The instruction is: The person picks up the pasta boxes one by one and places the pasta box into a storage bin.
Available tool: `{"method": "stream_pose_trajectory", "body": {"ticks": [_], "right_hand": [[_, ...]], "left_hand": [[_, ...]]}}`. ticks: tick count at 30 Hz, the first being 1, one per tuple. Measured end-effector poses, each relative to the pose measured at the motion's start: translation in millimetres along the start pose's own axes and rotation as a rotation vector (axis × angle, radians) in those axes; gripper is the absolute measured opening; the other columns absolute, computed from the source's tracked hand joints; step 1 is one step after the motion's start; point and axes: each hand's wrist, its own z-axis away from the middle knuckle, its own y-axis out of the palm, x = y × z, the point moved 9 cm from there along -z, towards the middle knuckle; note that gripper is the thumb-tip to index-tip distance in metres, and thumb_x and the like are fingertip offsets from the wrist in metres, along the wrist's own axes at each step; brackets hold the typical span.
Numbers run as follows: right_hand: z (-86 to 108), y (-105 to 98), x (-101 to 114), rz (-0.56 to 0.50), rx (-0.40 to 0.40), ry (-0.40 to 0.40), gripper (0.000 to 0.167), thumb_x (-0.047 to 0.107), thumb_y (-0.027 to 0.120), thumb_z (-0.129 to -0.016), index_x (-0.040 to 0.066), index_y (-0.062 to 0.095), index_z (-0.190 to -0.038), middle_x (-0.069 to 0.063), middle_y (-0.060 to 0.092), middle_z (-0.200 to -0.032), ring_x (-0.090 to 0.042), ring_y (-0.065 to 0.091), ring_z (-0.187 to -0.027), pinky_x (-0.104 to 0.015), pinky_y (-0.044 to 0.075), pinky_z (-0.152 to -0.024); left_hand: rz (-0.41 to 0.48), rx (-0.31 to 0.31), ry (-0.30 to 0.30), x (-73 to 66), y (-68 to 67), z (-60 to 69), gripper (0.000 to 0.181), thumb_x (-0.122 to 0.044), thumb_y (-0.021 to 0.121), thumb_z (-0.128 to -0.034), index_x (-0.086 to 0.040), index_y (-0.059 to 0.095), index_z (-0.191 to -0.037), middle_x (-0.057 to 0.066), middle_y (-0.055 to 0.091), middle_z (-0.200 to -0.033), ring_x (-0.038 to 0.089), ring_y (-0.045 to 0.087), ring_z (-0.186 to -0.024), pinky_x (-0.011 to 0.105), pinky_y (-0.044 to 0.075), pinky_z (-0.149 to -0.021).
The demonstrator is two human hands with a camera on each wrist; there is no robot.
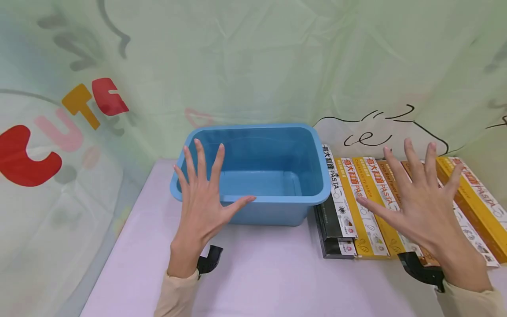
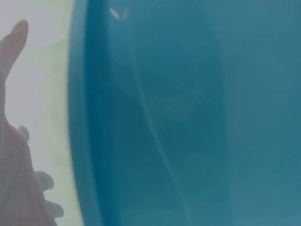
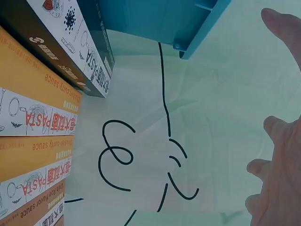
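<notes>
An empty-looking blue plastic tub (image 1: 261, 211) stands on the table, its open top facing up. The left hand (image 1: 202, 202) is held up in front of the tub's left part, fingers spread, holding nothing; in the left wrist view this hand (image 2: 19, 165) shows at the left edge beside the blue wall (image 2: 164, 117). Over the row of pasta boxes the right hand (image 1: 424, 211) is raised with fingers spread and nothing in it. In the right wrist view the right hand (image 3: 282, 174) is at the right edge, apart from the boxes (image 3: 33, 113).
Right of the tub, several yellow, brown and black pasta boxes (image 1: 360, 207) lie side by side, a black one stacked on another at the left end. A pale printed curtain (image 1: 253, 66) hangs behind the light table (image 1: 257, 273) and along its left side.
</notes>
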Motion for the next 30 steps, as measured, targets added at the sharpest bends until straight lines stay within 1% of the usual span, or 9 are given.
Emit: {"method": "stream_pose_trajectory", "body": {"ticks": [5,9,13,16,18,20,25,27,30], "right_hand": [[1.9,0.7,2.6,-0.011,-0.008,0.007,0.112,0.089,0.041,-0.087,0.017,0.013,-0.169,-0.015,-0.006,-0.175,-0.044,-0.018,-0.157,-0.076,-0.02,-0.114],[5.2,0.3,6.0,-0.038,-0.014,0.022,0.112,0.086,0.045,-0.088,0.015,0.014,-0.168,-0.017,-0.006,-0.174,-0.046,-0.017,-0.157,-0.076,-0.019,-0.114],[11.8,-1.2,11.2,-0.095,-0.03,0.037,0.11,0.081,0.052,-0.09,0.014,0.013,-0.168,-0.018,-0.004,-0.174,-0.046,-0.017,-0.157,-0.076,-0.019,-0.114],[18.1,-1.4,16.0,-0.148,-0.061,0.035,0.11,0.079,0.056,-0.089,0.015,0.015,-0.168,-0.017,-0.002,-0.175,-0.044,-0.015,-0.158,-0.075,-0.019,-0.115],[22.2,-0.3,18.8,-0.191,-0.087,0.032,0.11,0.08,0.057,-0.088,0.015,0.017,-0.168,-0.017,0.001,-0.175,-0.044,-0.013,-0.158,-0.074,-0.018,-0.117],[26.0,2.4,21.1,-0.245,-0.119,0.017,0.111,0.08,0.06,-0.087,0.015,0.02,-0.168,-0.018,0.005,-0.175,-0.044,-0.01,-0.159,-0.073,-0.016,-0.118],[33.3,17.6,22.9,-0.347,-0.133,0.017,0.109,0.065,0.073,-0.085,0.013,0.023,-0.167,-0.016,0.008,-0.175,-0.041,-0.007,-0.16,-0.069,-0.015,-0.121],[34.7,24.6,23.3,-0.37,-0.121,0.031,0.11,0.056,0.079,-0.084,0.012,0.022,-0.167,-0.013,0.007,-0.175,-0.039,-0.007,-0.16,-0.067,-0.015,-0.122],[35.8,35.3,25.5,-0.414,-0.104,0.047,0.112,0.044,0.084,-0.081,0.01,0.022,-0.167,-0.012,0.008,-0.175,-0.037,-0.006,-0.161,-0.064,-0.014,-0.124]], "left_hand": [[0.056,-0.076,0.009,-10.0,-15.9,8.8,0.108,-0.092,0.031,-0.0881,-0.026,0.007,-0.17,0.014,-0.01,-0.174,0.042,-0.012,-0.159,0.073,-0.004,-0.122],[0.131,-0.182,0.016,-23.5,-33.3,20.7,0.103,-0.085,0.039,-0.0934,-0.019,0.016,-0.169,0.02,0.001,-0.174,0.047,-0.002,-0.159,0.073,0.0,-0.122],[0.268,-0.314,-0.019,-31.5,-49.2,36.2,0.093,-0.07,0.051,-0.0993,-0.01,0.027,-0.166,0.021,0.018,-0.171,0.043,0.014,-0.158,0.07,0.016,-0.123],[0.395,-0.405,-0.088,-30.6,-54.6,51.2,0.082,-0.045,0.067,-0.1,-0.005,0.033,-0.162,0.021,0.035,-0.162,0.035,0.031,-0.151,0.058,0.033,-0.118],[0.48,-0.438,-0.158,-27.5,-50.6,62.1,0.078,-0.026,0.071,-0.0975,-0.004,0.033,-0.162,0.02,0.046,-0.149,0.032,0.042,-0.139,0.048,0.042,-0.111],[0.579,-0.434,-0.247,-22.9,-39.8,71.4,0.08,-0.012,0.071,-0.095,-0.006,0.03,-0.163,0.017,0.051,-0.136,0.03,0.05,-0.128,0.037,0.048,-0.105],[0.877,-0.339,-0.487,-11.3,4.0,87.0,0.089,-0.012,0.067,-0.1016,-0.017,0.009,-0.168,0.017,0.05,-0.126,0.03,0.059,-0.114,0.026,0.055,-0.095],[0.972,-0.323,-0.542,-9.8,17.6,89.8,0.091,-0.014,0.067,-0.1029,-0.019,0.003,-0.168,0.018,0.048,-0.128,0.03,0.061,-0.113,0.027,0.056,-0.094],[1.08,-0.348,-0.553,-10.8,27.6,89.3,0.092,-0.014,0.066,-0.1035,-0.018,0.0,-0.168,0.021,0.046,-0.13,0.035,0.062,-0.115,0.032,0.058,-0.095]]}}
